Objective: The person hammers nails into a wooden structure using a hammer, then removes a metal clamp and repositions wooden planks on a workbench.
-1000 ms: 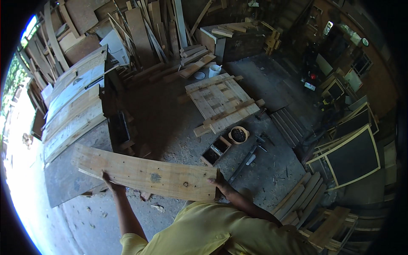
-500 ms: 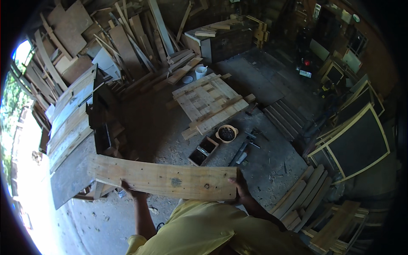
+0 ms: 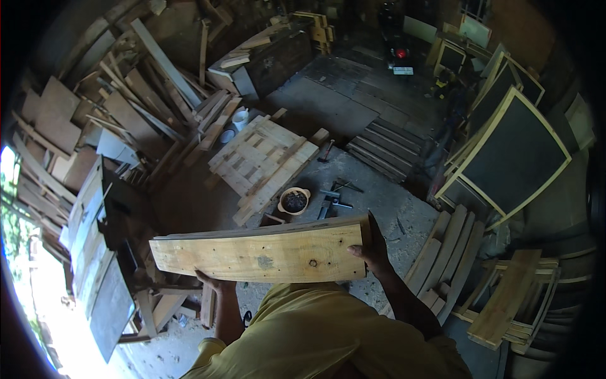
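A long pale wooden board (image 3: 252,259) with a knot, a dark smudge and small nail holes lies crosswise in front of my body. My left hand (image 3: 216,283) grips its lower edge left of the middle, thumb on the near face. Around the right end is my right hand (image 3: 373,251), its thumb on the near face and its other fingers mostly hidden behind. Along the top edge shows a darker wooden strip (image 3: 284,226); I cannot tell whether it is the board's thickness or another board behind.
A slatted pallet-like panel (image 3: 265,158) lies on the floor ahead, near a tan bowl of dark bits (image 3: 295,201) and a hammer (image 3: 326,151). Boards (image 3: 442,259) are stacked at right, beside dark framed panels (image 3: 514,151). A wood-topped bench (image 3: 107,297) stands left.
My view has turned to the right, so the room's things sit further left. The board has tilted, showing its top edge, and my hands keep hold of it.
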Available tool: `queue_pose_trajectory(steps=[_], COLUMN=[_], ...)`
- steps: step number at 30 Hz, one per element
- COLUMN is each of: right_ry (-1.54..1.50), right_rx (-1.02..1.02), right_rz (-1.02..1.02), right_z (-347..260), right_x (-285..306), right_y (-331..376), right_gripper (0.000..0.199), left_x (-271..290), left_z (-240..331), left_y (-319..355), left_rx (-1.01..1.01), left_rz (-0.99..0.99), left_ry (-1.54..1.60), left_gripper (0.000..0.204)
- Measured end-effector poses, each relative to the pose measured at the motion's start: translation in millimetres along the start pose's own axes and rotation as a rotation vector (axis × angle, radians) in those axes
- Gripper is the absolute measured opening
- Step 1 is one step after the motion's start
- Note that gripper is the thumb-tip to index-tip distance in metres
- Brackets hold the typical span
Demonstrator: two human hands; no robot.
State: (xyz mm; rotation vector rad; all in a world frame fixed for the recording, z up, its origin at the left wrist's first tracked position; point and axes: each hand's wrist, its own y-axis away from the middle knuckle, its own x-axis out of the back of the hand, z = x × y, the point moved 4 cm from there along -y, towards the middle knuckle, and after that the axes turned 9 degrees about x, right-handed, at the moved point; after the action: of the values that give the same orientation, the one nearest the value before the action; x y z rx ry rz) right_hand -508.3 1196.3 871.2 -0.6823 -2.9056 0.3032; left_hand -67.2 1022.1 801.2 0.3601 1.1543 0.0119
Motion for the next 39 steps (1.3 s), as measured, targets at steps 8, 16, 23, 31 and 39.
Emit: queue_pose_trajectory(steps=[8, 16, 23, 31, 39], right_ry=[-0.073, -0.106, -0.081, -0.087, -0.031], right_rx=[-0.020, -0.098, -0.236, -0.261, -0.274], right_rz=[0.101, 0.144, 0.158, -0.003, -0.208], right_z=[50.4, 117.6, 185.6, 295.9, 389.4], right_x=[113.0, 267.6, 385.6, 479.6, 490.0], right_y=[-129.7, -343.4, -505.2, -697.2, -903.0], right_gripper=[0.110, 0.076, 0.054, 0.062, 0.071], left_x=[-44.5, -131.5, -190.3, -239.3, -249.3], left_z=[-156.9, -370.5, -507.4, -643.4, -710.2], left_y=[-153.3, -311.7, -424.9, -534.8, -652.1], left_rx=[0.014, 0.179, 0.138, 0.000, -0.149], left_rz=[-0.013, 0.105, 0.094, 0.412, 0.430], left_ry=[-0.066, 0.003, -0.092, 0.081, 0.171], left_gripper=[0.082, 0.080, 0.079, 0.081, 0.081])
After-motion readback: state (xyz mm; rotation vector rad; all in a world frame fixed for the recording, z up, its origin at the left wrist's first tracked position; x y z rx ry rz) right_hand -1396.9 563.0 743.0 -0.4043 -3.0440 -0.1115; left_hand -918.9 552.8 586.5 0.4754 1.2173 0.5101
